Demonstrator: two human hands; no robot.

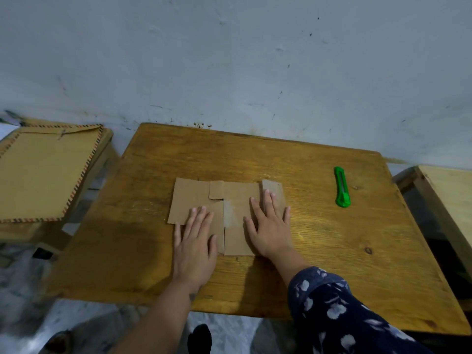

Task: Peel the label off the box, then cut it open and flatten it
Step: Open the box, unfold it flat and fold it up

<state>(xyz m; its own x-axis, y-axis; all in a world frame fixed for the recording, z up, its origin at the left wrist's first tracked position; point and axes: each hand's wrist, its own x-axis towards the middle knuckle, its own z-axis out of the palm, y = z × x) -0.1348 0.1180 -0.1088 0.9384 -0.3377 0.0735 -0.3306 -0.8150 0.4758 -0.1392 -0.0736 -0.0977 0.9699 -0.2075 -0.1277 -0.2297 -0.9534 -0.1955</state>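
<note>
Cardboard box point(204, 200) lies cut open, spread flat mid wooden table point(319, 251). Left hand point(195, 241) and right hand point(269, 226) both flat, fingers straight, pressing panels. Judgement: light, stiff sheet, creases likely spring back; press along folds. Green utility knife point(341, 187) apart, right.

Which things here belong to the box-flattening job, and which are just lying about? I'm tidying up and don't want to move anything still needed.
Part of the job:
- flattened cardboard box, pressed down by left hand and right hand
- green utility knife, lying apart to the right

Just lying about:
- brown envelope on the stool at left
- wooden stool at right
</note>
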